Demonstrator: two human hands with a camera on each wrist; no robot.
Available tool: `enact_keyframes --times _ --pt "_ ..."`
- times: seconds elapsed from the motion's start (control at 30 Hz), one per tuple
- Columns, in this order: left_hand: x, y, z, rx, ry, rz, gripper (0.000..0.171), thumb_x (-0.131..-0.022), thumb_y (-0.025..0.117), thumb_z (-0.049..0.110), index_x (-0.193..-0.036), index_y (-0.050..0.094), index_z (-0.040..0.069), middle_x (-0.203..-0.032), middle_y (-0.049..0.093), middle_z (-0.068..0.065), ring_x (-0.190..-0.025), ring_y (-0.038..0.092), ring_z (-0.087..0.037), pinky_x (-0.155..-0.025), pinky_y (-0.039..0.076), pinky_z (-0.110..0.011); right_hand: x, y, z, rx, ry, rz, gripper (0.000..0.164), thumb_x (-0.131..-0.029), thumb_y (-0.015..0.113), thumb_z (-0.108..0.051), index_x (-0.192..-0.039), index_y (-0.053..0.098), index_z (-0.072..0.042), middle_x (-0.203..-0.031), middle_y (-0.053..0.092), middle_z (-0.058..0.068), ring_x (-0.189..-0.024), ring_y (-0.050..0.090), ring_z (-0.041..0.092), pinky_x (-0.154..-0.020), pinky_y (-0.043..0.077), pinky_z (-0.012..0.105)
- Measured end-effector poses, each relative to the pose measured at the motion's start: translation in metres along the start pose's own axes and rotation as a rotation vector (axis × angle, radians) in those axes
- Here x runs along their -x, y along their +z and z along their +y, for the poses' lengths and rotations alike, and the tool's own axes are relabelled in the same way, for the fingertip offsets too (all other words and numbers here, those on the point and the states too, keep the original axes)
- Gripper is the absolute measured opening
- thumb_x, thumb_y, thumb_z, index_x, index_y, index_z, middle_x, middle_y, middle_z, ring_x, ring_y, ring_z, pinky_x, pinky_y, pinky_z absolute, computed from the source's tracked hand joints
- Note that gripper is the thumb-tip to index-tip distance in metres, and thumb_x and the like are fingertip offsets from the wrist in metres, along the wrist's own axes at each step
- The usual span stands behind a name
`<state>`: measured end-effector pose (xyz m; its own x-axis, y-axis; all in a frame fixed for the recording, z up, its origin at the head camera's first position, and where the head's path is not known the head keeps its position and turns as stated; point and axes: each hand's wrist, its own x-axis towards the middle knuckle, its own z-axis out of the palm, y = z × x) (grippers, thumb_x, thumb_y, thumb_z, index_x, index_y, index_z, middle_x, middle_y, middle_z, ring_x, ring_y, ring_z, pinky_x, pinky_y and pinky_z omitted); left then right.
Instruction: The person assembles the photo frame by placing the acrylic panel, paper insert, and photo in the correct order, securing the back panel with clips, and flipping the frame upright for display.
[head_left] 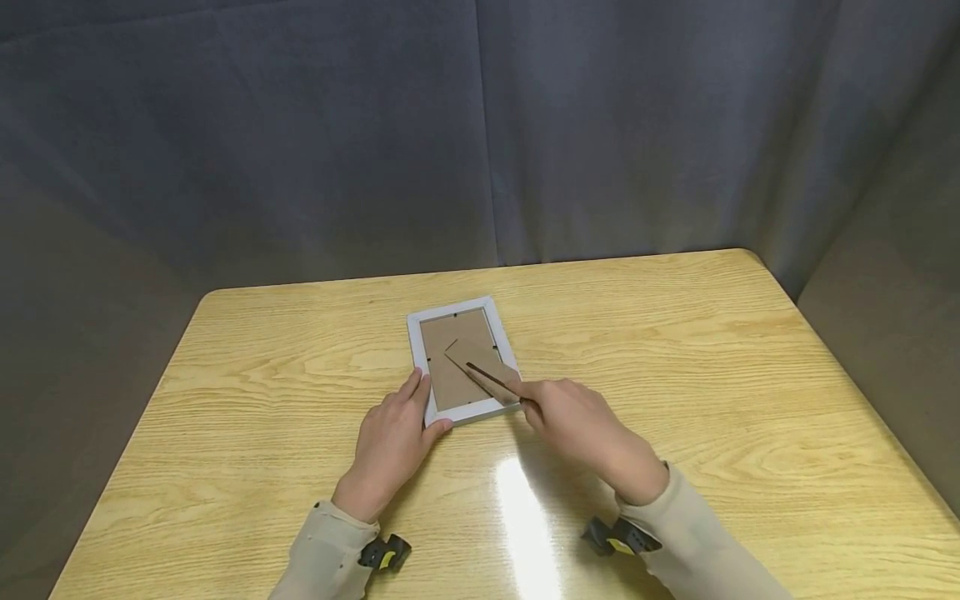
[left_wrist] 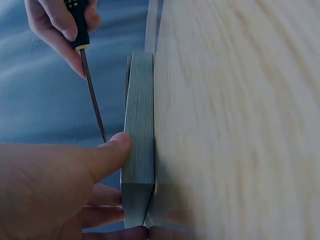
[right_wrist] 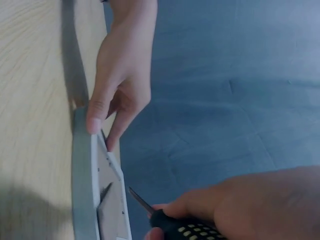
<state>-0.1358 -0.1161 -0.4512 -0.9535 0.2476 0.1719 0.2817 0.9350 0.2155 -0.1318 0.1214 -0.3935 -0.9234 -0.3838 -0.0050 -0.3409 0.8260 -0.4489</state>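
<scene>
A picture frame (head_left: 416,337) with a pale border lies back side up on the table. Its brown backing board (head_left: 442,333) carries a slanted stand flap (head_left: 480,354) and small dark tabs along the inner edge. My left hand (head_left: 392,437) grips the frame's near left corner, thumb on the near edge and fingers along the left side. In my right hand (head_left: 581,421) is a screwdriver with a dark, yellow-dotted handle (right_wrist: 195,232), held over the frame's near right corner. Its thin shaft (left_wrist: 92,95) points toward the backing, and the tip appears apart from the board in the right wrist view.
The wood-grain table (head_left: 285,350) extends around the frame on all sides. A dark grey curtain (head_left: 337,150) hangs behind its far edge and along both sides. Each sleeve bears a black wrist device (head_left: 385,552).
</scene>
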Motion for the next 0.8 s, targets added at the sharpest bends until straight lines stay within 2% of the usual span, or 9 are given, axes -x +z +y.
enact_keyframes --times 0.17,0.4,0.63,0.8 --pt "0.001 0.001 -0.001 -0.008 0.021 0.028 0.073 -0.082 0.064 0.046 -0.133 0.051 -0.004 -0.14 0.046 -0.022 -0.102 0.06 -0.038 -0.077 0.052 -0.048 0.006 -0.006 -0.002 0.028 -0.038 -0.062 0.043 -0.09 0.044 -0.013 -0.127 0.063 -0.024 -0.053 0.03 -0.005 -0.047 0.028 0.01 -0.042 0.03 0.026" --pt "0.001 0.001 -0.001 0.0 0.023 0.027 0.072 -0.082 0.065 0.045 -0.133 0.052 -0.004 -0.14 0.046 -0.021 -0.101 0.061 -0.038 -0.076 0.052 -0.048 0.012 -0.014 -0.003 0.039 -0.063 -0.128 0.045 -0.09 0.042 -0.013 -0.129 0.062 -0.023 -0.054 0.03 -0.006 -0.049 0.027 0.01 -0.043 0.029 0.027" --pt "0.001 0.0 0.0 0.0 0.008 0.004 0.072 -0.084 0.063 0.046 -0.135 0.05 -0.002 -0.142 0.044 -0.02 -0.106 0.059 -0.038 -0.08 0.051 -0.048 0.015 -0.016 -0.003 0.07 -0.063 -0.155 0.041 -0.092 0.044 -0.016 -0.125 0.065 -0.028 -0.055 0.036 -0.005 -0.051 0.032 0.01 -0.044 0.032 0.029" --pt "0.0 0.0 0.0 -0.003 0.009 0.003 0.072 -0.084 0.063 0.047 -0.135 0.05 -0.003 -0.142 0.044 -0.021 -0.106 0.059 -0.039 -0.081 0.051 -0.049 0.015 -0.016 -0.002 0.083 -0.068 -0.155 0.041 -0.093 0.044 -0.015 -0.125 0.064 -0.03 -0.055 0.035 -0.006 -0.051 0.032 0.011 -0.045 0.032 0.029"
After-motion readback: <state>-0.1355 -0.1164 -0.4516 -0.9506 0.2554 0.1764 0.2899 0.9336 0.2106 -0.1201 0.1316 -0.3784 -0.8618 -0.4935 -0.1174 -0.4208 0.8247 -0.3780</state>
